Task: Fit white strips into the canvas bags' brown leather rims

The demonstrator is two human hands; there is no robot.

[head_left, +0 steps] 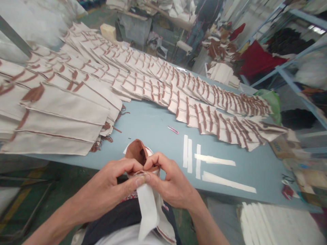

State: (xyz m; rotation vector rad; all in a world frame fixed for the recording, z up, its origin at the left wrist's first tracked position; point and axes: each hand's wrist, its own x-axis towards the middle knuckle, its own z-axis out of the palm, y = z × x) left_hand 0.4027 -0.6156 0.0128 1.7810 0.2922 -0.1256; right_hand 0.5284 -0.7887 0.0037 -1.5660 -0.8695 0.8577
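Observation:
At the table's near edge, my left hand point(108, 183) and my right hand point(172, 180) meet, each closed in a pinch on the rim of a cream fabric piece with a brown lining point(134, 151). Its mouth gapes away from me, showing the brown inside. A white strip point(147, 207) hangs from under my thumbs toward my lap. My fingers hide just how the strip meets the rim. More of the cream fabric, edged in brown, drapes below my right hand.
Rows of overlapping cream pieces with brown trim point(158, 85) cover the back of the blue table point(150, 119). Larger cream pieces point(63, 119) are stacked left. Loose white strips point(217, 160) and a small pink tool point(173, 129) lie nearby. Behind stands a person point(206, 17).

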